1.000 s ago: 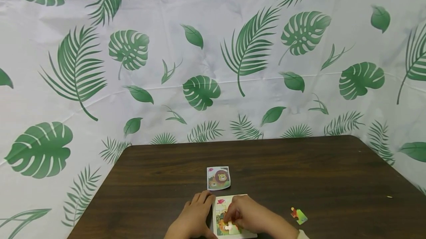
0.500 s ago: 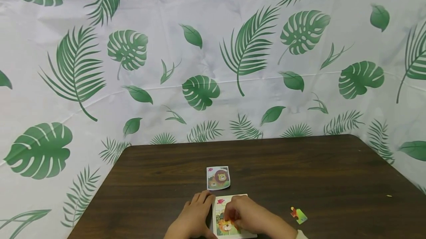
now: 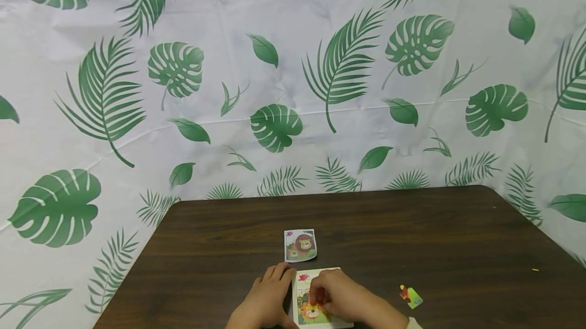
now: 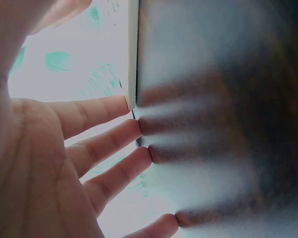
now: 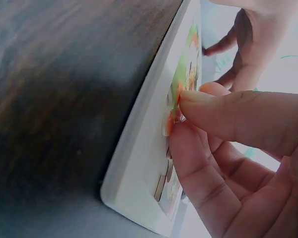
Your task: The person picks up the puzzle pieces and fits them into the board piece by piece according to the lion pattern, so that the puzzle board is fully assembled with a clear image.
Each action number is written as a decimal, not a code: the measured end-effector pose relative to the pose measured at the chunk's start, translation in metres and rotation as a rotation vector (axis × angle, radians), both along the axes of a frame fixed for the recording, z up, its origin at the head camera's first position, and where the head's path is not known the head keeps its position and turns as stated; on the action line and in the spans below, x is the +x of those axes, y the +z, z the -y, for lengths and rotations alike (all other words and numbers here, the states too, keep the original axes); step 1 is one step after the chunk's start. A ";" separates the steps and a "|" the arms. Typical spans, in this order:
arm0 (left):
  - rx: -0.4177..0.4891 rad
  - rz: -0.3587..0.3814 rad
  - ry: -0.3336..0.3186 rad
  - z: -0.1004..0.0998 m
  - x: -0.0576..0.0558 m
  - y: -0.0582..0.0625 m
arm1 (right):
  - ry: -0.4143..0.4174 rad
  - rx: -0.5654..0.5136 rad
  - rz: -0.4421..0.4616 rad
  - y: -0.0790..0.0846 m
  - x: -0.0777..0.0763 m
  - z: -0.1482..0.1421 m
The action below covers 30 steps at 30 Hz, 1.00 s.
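Note:
A pale-framed jigsaw puzzle board (image 3: 336,324) with a lion picture lies at the table's near side. My right hand (image 3: 339,296) is over it. In the right wrist view, thumb and forefinger pinch a small puzzle piece (image 5: 169,124) with orange on it, right at the board's face; whether it sits flat in its slot is hidden. My left hand (image 3: 267,296) rests beside the board's left edge, its fingers spread and nearly straight. In the left wrist view those fingertips touch the tabletop, and the forefinger (image 4: 97,111) meets the corner of the board.
Just beyond the board lies a printed lion picture card (image 3: 300,245). To the right are loose puzzle pieces (image 3: 414,298), green, yellow and red, close together. A tiny pale scrap (image 3: 535,270) is farther right on the dark wooden table (image 3: 220,237). A leaf-patterned cloth (image 3: 274,64) hangs behind.
A pale patch low on the puzzle, seen a second ago, now shows the orange lion face. My right hand has shifted only slightly; the left hand stays in place.

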<state>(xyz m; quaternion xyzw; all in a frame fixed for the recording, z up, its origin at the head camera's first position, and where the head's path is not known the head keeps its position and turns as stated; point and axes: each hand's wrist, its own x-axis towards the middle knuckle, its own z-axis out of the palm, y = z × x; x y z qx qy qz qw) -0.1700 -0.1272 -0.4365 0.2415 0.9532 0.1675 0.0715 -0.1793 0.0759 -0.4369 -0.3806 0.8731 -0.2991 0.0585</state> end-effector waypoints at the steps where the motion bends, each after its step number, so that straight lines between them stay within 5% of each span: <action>1: -0.001 0.001 0.001 0.000 0.000 0.000 | 0.000 -0.004 0.005 0.000 0.000 0.000; 18: -0.006 -0.002 -0.005 0.000 0.000 -0.001 | 0.000 -0.087 0.066 -0.002 0.002 -0.011; 24: -0.006 -0.021 -0.021 0.001 -0.001 -0.001 | -0.016 -0.175 0.138 0.003 0.000 -0.028; 30: -0.012 -0.029 -0.024 0.002 -0.003 -0.003 | -0.070 -0.185 0.109 0.008 -0.003 -0.050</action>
